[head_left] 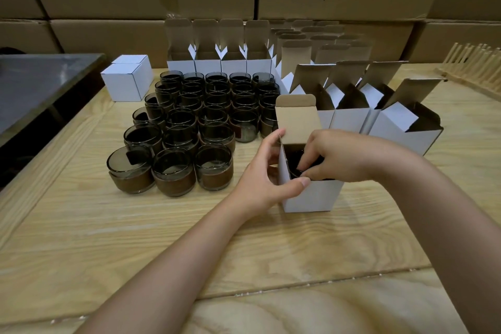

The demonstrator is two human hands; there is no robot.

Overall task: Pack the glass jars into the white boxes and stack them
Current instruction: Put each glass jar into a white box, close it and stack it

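Steadying the white box (pixel 311 195) on the surface (pixel 162 238), the left grip (pixel 267 171) pinches its wall while the right grip (pixel 339 157) holds a glass jar (pixel 294 158) inside it; a crooked release could wedge the jar or tip the box.

A cluster of smoky dark glass jars (pixel 189 122), each with a brown band around its lower half, stands upright and open-mouthed in packed rows left of centre. At near centre an open white cardboard box (pixel 311 195) with a brown interior stands upright, its top flap raised on the far side. One dark jar (pixel 294 161) sits inside it, only partly visible. Further open white boxes (pixel 351 119) stand in a row just right of and beyond it. A far row of open boxes (pixel 233 65) stands behind the jars. Two closed white boxes (pixel 127 80) rest at far left.
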